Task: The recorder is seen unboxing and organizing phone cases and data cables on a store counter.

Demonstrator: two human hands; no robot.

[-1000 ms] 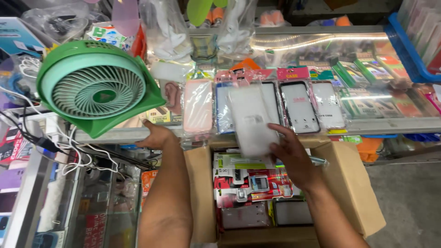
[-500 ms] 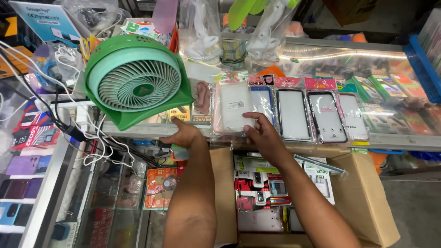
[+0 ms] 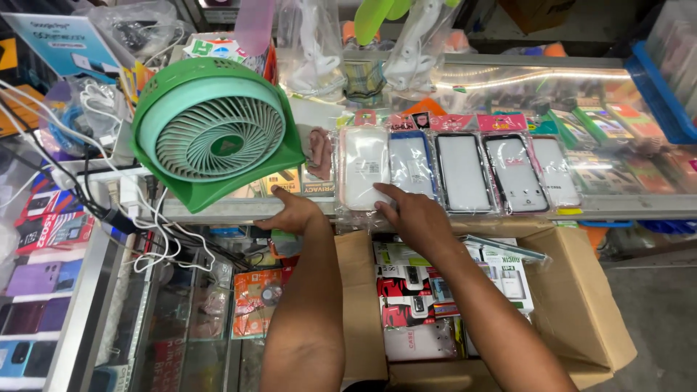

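Pressing hand: the right hand point(image 3: 415, 216) lies flat, fingers together, its fingertips on the lower edge of a clear phone case point(image 3: 364, 167), gripping nothing.
Other hand: the left hand point(image 3: 292, 214) rests open on the counter edge point(image 3: 617, 207), under the green fan point(image 3: 210, 134).
Phone case: leftmost in a row of packaged cases point(image 3: 486, 173) on the glass counter.
Below: an open cardboard box point(image 3: 581, 305) of packaged goods.

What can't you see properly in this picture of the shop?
- Head view: the left hand has its fingertips hidden by the counter edge.
- The green fan covers the goods behind it.
- The cardboard box is cut off at the bottom edge.
- The right hand covers the lower corner of the clear phone case.
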